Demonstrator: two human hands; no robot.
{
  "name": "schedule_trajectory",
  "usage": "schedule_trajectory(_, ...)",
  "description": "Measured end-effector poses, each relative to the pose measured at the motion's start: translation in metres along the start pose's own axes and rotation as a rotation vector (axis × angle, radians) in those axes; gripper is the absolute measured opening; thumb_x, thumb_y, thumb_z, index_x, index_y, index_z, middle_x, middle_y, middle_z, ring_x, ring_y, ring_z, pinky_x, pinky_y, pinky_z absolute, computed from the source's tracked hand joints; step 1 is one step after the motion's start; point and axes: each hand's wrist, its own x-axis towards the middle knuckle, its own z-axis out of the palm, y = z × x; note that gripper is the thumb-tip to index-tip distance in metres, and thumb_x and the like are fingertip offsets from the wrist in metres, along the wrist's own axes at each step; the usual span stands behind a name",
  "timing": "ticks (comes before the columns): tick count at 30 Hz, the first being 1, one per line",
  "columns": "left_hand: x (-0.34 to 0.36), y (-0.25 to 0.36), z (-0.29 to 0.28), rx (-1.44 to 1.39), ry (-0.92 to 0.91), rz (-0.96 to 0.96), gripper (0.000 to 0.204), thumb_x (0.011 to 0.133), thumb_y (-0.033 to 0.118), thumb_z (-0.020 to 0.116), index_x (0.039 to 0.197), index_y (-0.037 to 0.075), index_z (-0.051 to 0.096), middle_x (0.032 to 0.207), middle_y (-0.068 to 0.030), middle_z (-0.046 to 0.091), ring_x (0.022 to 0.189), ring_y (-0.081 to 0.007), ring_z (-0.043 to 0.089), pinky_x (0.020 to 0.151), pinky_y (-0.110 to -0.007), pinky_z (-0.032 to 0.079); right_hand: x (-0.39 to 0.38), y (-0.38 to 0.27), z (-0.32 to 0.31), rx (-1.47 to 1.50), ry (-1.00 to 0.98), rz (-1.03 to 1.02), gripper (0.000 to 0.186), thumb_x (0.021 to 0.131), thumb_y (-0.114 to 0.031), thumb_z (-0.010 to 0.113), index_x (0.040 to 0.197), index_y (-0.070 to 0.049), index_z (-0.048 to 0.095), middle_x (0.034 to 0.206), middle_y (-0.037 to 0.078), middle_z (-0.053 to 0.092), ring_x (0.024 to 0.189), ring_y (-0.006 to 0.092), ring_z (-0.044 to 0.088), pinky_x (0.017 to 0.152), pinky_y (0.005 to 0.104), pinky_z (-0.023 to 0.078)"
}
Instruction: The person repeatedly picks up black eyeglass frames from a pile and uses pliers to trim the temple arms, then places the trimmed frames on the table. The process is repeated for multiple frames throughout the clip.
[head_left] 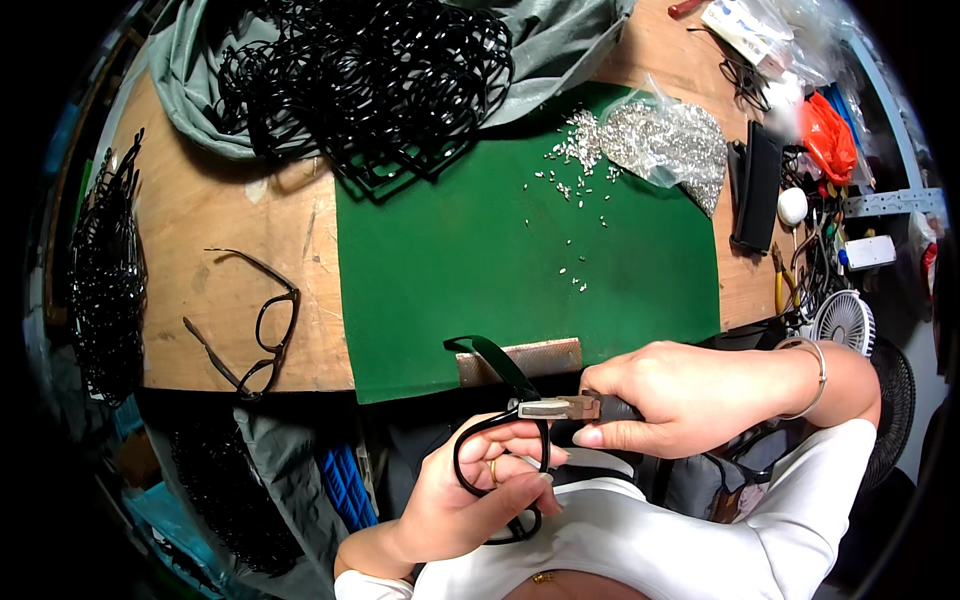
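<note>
Low over the table's front edge, my left hand is closed around a black glasses frame. One temple of the frame points up and away, and my fingers show through the rim. My right hand grips pliers, their dark handles mostly hidden in my palm. The jaws meet the frame where the temple joins the rim; whether they pinch a small part there is too small to tell. A green mat lies just beyond, with a rough metal strip at its near edge.
Small silver pieces spill from a clear plastic bag on the mat. Black frames are piled on grey cloth at the back. Another pair of glasses lies left. Yellow-handled pliers and a white fan stand right.
</note>
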Motion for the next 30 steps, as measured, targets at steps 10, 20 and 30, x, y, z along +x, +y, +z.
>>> schedule_trajectory(10,0.008,-0.003,0.007,-0.010,-0.027,0.054,0.043,0.081,-0.009,0.045,0.121,-0.001,0.032,0.105,-0.0167,0.051,0.076,-0.0181,0.059,0.068,-0.026,0.047,-0.008,0.012,-0.012,0.031,-0.077,0.066,0.038,0.083,-0.037,0.053,0.084,0.001,0.054,0.063,0.014,0.056,0.060,0.0243,0.058,0.054,0.0331,0.044)
schedule_trajectory(20,-0.027,0.028,-0.003,0.299,0.273,0.341,0.049,0.079,-0.010,0.047,0.124,-0.001,0.029,0.104,-0.0205,0.052,0.080,-0.0193,0.060,0.070,-0.029,0.049,0.036,0.082,0.024,-0.166,0.645,-0.240,0.017,0.070,-0.009,0.063,0.079,-0.002,0.050,0.072,0.011,0.051,0.067,0.0282,0.052,0.060,0.0344,0.042)
schedule_trajectory(30,-0.009,0.101,-0.108,2.026,0.793,0.608,0.029,0.083,0.023,0.049,0.103,0.003,0.053,0.089,-0.0124,0.055,0.082,-0.0304,0.050,0.075,-0.037,0.040,0.042,0.075,0.022,-0.192,0.624,-0.164,0.019,0.071,-0.012,0.064,0.083,-0.001,0.055,0.074,0.014,0.055,0.068,0.0287,0.056,0.061,0.0339,0.044)
